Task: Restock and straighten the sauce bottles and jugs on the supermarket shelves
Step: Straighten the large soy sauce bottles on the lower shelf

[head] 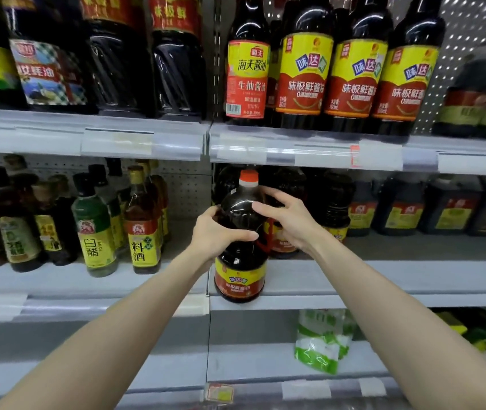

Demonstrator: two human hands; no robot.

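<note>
A large dark soy sauce jug (240, 261) with an orange cap, a red handle and a yellow-and-red label stands at the front edge of the middle shelf (383, 279). My left hand (216, 232) grips its left shoulder, thumb curled across the front. On the jug's upper right side rests my right hand (287, 220), fingers spread and bent. More dark jugs (336, 202) stand behind it, partly hidden.
The upper shelf holds tall soy sauce bottles (303, 63) with yellow-red labels. Vinegar and cooking-wine bottles (144, 220) crowd the middle shelf at left. Square dark jugs (404, 208) line the right. A green-white pouch (321, 341) lies on the lower shelf.
</note>
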